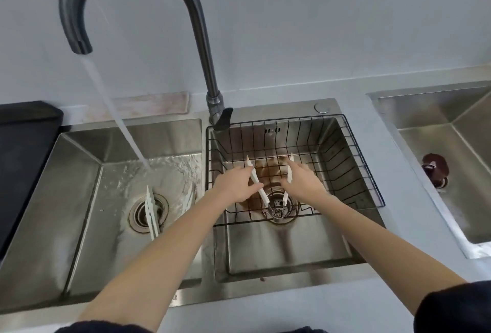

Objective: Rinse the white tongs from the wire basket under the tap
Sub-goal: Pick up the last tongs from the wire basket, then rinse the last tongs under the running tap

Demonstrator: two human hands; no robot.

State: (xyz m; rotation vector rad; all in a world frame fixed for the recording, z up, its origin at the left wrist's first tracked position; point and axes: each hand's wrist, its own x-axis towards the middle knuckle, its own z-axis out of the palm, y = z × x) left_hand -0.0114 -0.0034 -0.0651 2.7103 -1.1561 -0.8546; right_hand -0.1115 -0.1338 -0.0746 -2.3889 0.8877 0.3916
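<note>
Both bare forearms are reaching into the right basin, where the left hand [237, 187] and right hand [303, 183] are each grasping one arm of the white tongs [261, 192], which are lying spread in the wire basket [353, 162]. Beyond, the tap [127, 0] is pouring water into the left basin [79, 181], where another pair of tongs [151, 213] is lying.

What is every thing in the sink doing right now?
Tap: running into the left basin.
White tongs in the wire basket: spread open, a hand on each arm.
Second tongs: lying in the left basin.
Left hand: on one arm.
Right hand: on the other arm.
</note>
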